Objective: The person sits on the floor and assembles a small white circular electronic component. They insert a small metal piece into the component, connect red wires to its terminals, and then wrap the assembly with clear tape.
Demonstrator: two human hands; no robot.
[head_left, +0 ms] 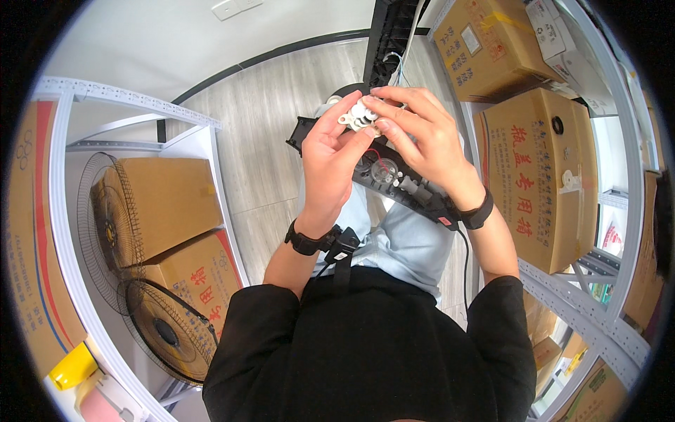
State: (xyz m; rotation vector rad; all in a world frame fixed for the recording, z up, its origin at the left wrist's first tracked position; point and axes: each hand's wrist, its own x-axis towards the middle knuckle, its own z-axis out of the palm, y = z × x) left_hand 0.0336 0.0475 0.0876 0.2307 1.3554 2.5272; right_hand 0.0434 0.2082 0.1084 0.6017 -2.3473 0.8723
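Observation:
Both hands meet over my lap around a small white plastic part (361, 117) with round pieces and a mounting ear. My left hand (332, 144) grips its left side between thumb and fingers. My right hand (420, 130) pinches it from the right, fingers bent over the top. Below them, a long black plastic housing (439, 209) lies across my thighs. A clear round piece (384, 170), a red wire and grey fittings sit in this housing. Some of the white part is hidden by my fingers.
A black upright column (389, 42) with loose wires rises beyond my hands. On the left, a white shelf holds cardboard boxes (172, 200) and black wire fan guards (165, 330). More cardboard boxes (541, 176) fill the right shelf. A black cable (466, 264) hangs by my right leg.

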